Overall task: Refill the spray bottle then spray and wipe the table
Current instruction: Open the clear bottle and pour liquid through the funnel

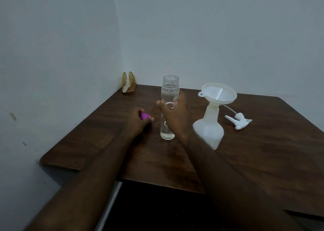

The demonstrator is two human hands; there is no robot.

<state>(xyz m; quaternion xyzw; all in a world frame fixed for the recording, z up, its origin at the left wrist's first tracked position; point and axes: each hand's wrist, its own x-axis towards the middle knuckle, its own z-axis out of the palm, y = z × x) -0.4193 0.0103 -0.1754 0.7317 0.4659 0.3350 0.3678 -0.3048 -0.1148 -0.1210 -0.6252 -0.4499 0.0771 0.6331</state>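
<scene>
A clear water bottle stands uncapped in the middle of the dark wooden table, holding water. My right hand wraps round its middle, thumb on the left side. My left hand rests on the table to the bottle's left and holds a purple cap in its curled fingers. To the right stands the white spray bottle with a white funnel set in its neck. Its white trigger head with a thin tube lies on the table further right.
A gold napkin holder with a white napkin sits in the far left corner against the walls. Grey walls close the table on the left and back. The table's near edge has a cut-out step at the left.
</scene>
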